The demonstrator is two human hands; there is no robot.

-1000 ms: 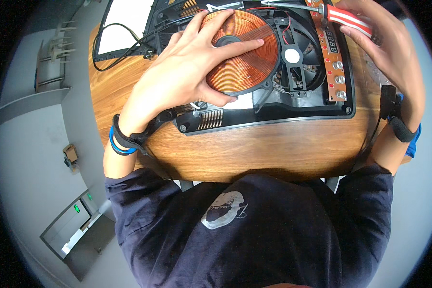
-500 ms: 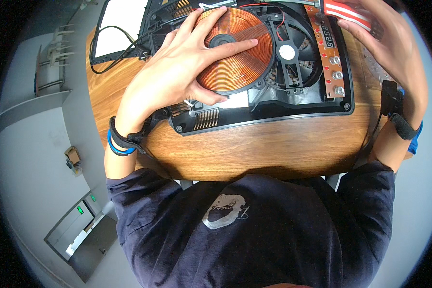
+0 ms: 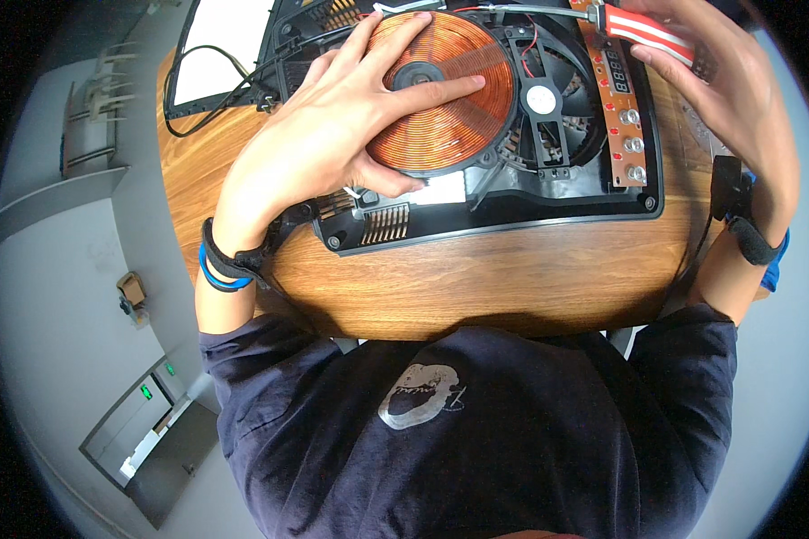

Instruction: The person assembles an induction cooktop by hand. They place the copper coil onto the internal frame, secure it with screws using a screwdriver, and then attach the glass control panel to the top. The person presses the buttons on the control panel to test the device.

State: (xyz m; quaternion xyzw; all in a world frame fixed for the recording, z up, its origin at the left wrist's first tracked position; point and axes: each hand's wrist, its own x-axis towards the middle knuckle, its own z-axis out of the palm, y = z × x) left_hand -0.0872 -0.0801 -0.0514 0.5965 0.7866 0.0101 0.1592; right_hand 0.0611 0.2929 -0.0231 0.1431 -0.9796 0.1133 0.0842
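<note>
Right hand [image 3: 726,76] is gripping the screwdriver [image 3: 645,32], shaft [image 3: 544,11] pointing to nine o'clock; left hand [image 3: 328,135], spread wide, is touching the coil [image 3: 463,121].

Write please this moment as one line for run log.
left hand: spread on copper coil | right hand: holding striped-handled tool, shaft pointing left | nearby: fan, orange circuit board | underneath: wooden table

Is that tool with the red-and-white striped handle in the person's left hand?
No, the right hand holds the striped tool, while the left hand lies spread over the copper coil.
</note>
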